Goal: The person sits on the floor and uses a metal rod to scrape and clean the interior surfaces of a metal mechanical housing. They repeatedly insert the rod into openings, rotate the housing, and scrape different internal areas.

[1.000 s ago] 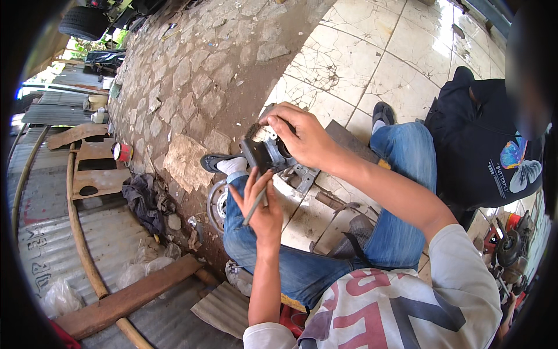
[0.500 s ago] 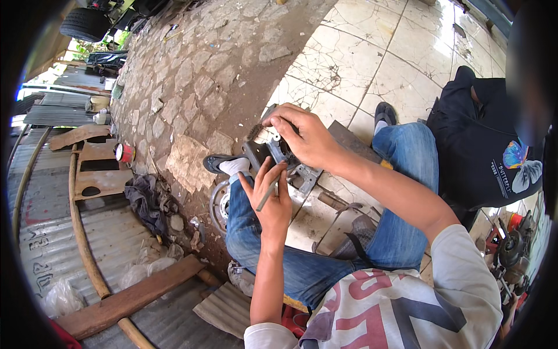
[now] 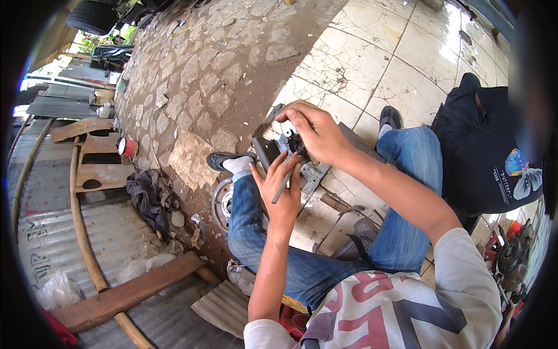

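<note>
My right hand (image 3: 314, 132) is closed around the handle of a wire brush, whose dark bristles (image 3: 261, 130) lie against the upper end of a dark metal part (image 3: 267, 152). Gripping that part from below, my left hand (image 3: 282, 189) also has a thin grey rod (image 3: 279, 191) between its fingers. The fingers hide much of the part, and its exact kind is unclear. A grey metal casting (image 3: 314, 177) lies on the tiles just beyond my left hand. Both hands work above the floor between my knees.
A metal wheel-like disc (image 3: 221, 198) stands beside my left leg. A cylindrical metal piece (image 3: 334, 202) lies on the tiles. At right sits a person in a black jacket (image 3: 476, 157). A wooden plank (image 3: 128, 291) and corrugated sheets are at left, with a red tin (image 3: 126, 146) beyond.
Both hands and the dark part have shifted slightly to the right. My right hand and the brush stay at the part's upper end; the grip looks the same.
</note>
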Demonstrator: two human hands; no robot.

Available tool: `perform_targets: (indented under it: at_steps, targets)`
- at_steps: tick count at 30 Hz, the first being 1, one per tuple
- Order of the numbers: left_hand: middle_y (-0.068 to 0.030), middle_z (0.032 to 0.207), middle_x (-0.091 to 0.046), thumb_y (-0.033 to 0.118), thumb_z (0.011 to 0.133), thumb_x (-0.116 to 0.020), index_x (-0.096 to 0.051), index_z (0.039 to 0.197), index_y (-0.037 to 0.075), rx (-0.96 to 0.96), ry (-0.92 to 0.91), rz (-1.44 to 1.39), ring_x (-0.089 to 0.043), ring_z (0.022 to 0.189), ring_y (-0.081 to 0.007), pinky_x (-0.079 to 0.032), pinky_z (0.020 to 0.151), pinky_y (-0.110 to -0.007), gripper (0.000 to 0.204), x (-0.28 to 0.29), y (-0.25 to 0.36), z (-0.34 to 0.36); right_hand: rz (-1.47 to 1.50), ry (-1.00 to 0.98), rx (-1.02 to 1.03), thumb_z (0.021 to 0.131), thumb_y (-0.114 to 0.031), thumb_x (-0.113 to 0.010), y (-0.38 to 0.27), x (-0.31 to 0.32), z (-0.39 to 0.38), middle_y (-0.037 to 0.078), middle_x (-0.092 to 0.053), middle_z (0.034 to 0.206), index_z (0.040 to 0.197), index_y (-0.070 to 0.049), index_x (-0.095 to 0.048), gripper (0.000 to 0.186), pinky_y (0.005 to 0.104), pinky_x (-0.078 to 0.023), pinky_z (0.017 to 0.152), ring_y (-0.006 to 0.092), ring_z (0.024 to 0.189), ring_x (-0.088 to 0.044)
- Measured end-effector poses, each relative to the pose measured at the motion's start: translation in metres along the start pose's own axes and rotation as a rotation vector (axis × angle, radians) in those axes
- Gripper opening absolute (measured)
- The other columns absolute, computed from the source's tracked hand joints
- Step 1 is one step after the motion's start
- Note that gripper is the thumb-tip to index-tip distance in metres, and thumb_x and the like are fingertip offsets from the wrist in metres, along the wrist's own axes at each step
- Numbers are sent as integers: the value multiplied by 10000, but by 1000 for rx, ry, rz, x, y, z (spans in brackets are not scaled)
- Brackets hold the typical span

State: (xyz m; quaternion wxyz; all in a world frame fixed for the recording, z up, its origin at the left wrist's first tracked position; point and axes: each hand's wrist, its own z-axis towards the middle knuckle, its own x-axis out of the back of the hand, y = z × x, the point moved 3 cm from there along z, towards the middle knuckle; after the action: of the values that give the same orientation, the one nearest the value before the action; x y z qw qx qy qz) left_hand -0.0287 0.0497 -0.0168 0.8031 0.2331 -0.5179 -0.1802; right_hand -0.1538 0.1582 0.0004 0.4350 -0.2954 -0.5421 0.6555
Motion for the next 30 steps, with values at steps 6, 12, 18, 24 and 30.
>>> perform_targets:
  at_steps: [6,12,18,24,30]
  targets:
    - [15,1061,-726,119,924,-669,-726,1037,136,-15,-14,29,-620,1173,-211,-170,1153,-665,128,0,-8,12,16,-8,-9,1090,-302,-400,-2,2,2,93,-670,1030,1076,-1,-658,397,325,-472,926,181,1011,-625]
    - [8,1053,-728,136,925,-667,-727,1045,151,-66,-160,-19,-637,1137,-203,-188,1148,-667,135,13,-6,17,50,-42,-32,1093,-323,-382,1,7,2,97,-672,1046,1088,0,-656,424,335,-469,956,184,1032,-621]
    - [-23,1024,-724,126,922,-669,-732,1039,124,44,-264,-110,-657,1042,-213,-202,1183,-576,133,35,-12,25,68,-129,12,1093,-349,-380,-2,2,0,91,-676,1067,1097,1,-650,442,342,-454,991,187,1079,-613]
    - [-42,980,-733,80,934,-645,-707,1025,77,127,37,-276,-666,987,-201,-235,1180,-540,111,63,-17,13,89,-134,-31,1091,-393,-368,7,8,6,83,-683,1101,1115,-11,-655,478,341,-451,1005,182,1102,-611]
    - [-74,912,-730,111,984,-606,-656,1001,24,69,17,-258,-675,935,-168,-320,1148,-438,102,65,-4,18,73,-143,-22,1090,-381,-379,7,8,8,83,-677,1109,1130,-11,-649,460,345,-452,1008,182,1111,-608]
